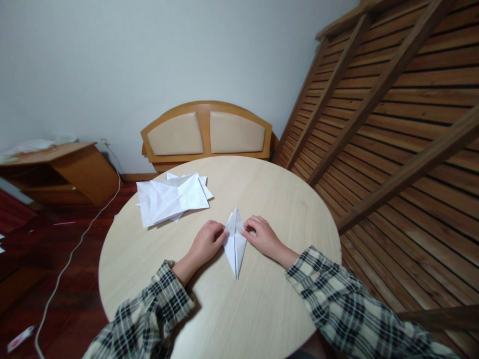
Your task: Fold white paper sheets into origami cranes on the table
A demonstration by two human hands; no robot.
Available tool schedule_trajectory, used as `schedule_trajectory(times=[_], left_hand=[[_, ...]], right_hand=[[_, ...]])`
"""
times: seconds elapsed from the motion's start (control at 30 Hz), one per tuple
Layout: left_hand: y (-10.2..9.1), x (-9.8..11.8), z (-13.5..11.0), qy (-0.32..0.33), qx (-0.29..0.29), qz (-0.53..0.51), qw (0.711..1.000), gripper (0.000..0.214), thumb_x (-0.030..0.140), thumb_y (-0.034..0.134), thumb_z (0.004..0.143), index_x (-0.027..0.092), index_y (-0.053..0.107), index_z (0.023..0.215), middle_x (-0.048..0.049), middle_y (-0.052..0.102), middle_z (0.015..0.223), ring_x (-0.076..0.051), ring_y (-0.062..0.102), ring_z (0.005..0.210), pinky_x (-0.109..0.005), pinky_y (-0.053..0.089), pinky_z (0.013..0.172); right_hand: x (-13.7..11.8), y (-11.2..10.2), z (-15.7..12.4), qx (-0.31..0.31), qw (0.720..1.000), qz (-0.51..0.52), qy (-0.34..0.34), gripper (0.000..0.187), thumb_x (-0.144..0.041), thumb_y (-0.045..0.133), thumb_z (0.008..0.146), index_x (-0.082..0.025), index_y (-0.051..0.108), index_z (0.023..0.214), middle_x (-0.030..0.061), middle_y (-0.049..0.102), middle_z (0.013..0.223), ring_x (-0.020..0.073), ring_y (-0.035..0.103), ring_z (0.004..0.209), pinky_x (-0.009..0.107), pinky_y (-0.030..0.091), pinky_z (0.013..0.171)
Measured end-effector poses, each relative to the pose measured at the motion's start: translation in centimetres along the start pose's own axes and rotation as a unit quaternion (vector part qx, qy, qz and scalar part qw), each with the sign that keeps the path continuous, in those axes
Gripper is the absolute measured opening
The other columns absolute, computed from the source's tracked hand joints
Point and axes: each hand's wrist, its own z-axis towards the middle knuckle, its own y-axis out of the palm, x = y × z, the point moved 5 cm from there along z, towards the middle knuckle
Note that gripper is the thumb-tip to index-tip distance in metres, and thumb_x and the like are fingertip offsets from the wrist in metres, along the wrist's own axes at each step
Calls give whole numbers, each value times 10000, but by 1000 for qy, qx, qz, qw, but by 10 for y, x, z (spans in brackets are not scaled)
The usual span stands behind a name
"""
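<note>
A white sheet of paper folded into a narrow diamond [235,244] lies on the round table, its long axis pointing toward me. A slit runs down the middle of its near half, and the far part comes to a point. My left hand [205,243] pinches the diamond's left corner between thumb and curled fingers. At the opposite corner, my right hand [264,238] pinches the right edge the same way. Both wrists come out of black-and-white plaid sleeves.
Several creased white paper sheets [172,197] lie in a loose pile at the table's [284,194] back left. Behind stands a wooden headboard [206,107]; slatted wood [374,134] leans along the right. A low cabinet [86,169] and a white cable [80,244] are at left.
</note>
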Motion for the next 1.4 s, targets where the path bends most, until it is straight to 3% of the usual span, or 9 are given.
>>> schedule_trajectory(times=[0.3,0.4,0.5,0.73,0.9,1.07,1.23,1.4], left_hand=[[0,0,0,-4,-4,-2,1000,172,287,526,912,190,609,797,-60,623,816,-233,574,849,-383,469,786],[0,-2,-1,-18,2,-20,1000,115,250,553,888,189,601,973,-66,641,910,-231,588,880,-392,477,809],[2,-4,-2,-32,10,-52,998,271,192,576,856,187,520,1121,-72,646,995,-221,603,907,-395,488,822],[1,-4,-3,-2,32,-19,999,288,126,623,816,179,526,1083,-84,609,1057,-233,568,989,-426,483,889],[-1,4,-2,50,29,49,997,51,147,621,855,177,643,889,-81,586,1011,-239,531,978,-420,480,870],[1,11,-3,69,16,125,990,114,134,579,890,166,682,856,-82,606,893,-233,523,876,-374,476,769],[5,27,-8,96,-3,173,980,118,179,558,916,165,664,966,-83,633,913,-243,518,872,-394,470,777],[8,49,-14,136,-45,135,980,215,276,502,970,183,637,1108,-83,654,1048,-244,537,972,-417,473,876]], right_hand=[[1,1,0,-7,1000,-3,3,145,-231,672,851,-209,570,750,8,606,830,195,555,848,332,416,801],[0,0,1,-12,1000,-6,6,144,-230,682,845,-208,569,758,7,611,834,196,557,849,333,417,802],[-2,-1,0,-11,1000,-8,13,120,-203,684,839,-210,569,806,5,626,860,193,565,862,335,419,811],[-2,-2,-1,-2,1000,-1,19,207,-146,697,809,-222,579,961,0,639,920,188,578,886,351,427,840],[-1,2,-1,-25,999,-25,-1,98,-150,677,840,-228,682,900,24,635,969,203,570,973,365,423,884],[-1,2,-3,-22,999,-29,-11,129,-157,668,856,-234,723,944,40,633,1029,206,569,1013,373,430,911],[1,3,-4,-23,999,-40,-16,120,-176,676,860,-244,735,940,35,636,1038,200,567,1021,375,429,920],[4,4,-3,-27,998,-50,-10,92,-203,689,859,-246,737,924,29,638,1021,199,563,1015,370,426,911]])
